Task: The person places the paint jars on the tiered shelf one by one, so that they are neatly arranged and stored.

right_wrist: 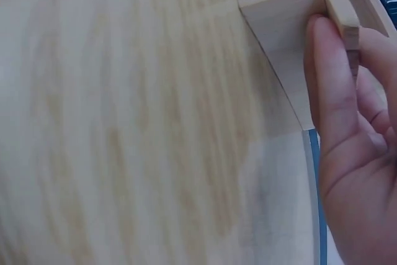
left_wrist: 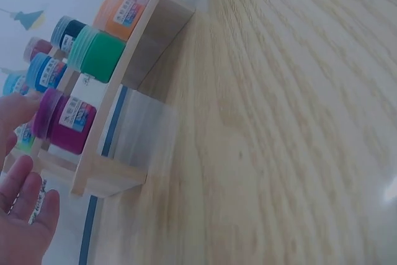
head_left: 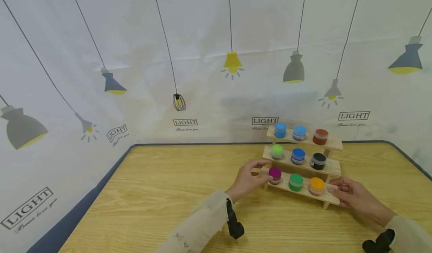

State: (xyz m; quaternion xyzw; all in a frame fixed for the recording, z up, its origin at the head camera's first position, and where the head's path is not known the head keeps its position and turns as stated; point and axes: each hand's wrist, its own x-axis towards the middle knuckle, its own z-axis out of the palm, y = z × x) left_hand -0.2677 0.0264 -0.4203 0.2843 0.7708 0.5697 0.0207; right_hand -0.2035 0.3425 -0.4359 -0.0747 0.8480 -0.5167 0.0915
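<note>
A three-tier wooden stand [head_left: 332, 197] holds small lidded paint jars, three to a tier. My left hand [head_left: 248, 178] is at the left end of the bottom tier, its thumb close against the purple jar [head_left: 275, 175] and its other fingers spread apart from it. That purple jar [left_wrist: 69, 122] stands upright on the shelf in the left wrist view. At the opposite end, my right hand [head_left: 354, 197] pinches the bottom shelf's tip between thumb and fingers. The right wrist view shows the thumb [right_wrist: 335, 85] pressed along the shelf end. Beside the purple jar stand a green jar [head_left: 295, 182] and an orange jar [head_left: 316, 186].
On the middle tier are a lime jar [head_left: 277, 152], a blue jar [head_left: 298, 156] and a black jar [head_left: 318, 161]. Two light blue jars and a red-brown jar [head_left: 320, 137] occupy the top. The wooden table [head_left: 162, 193] meets a lamp-print cloth [head_left: 202, 95] behind the stand.
</note>
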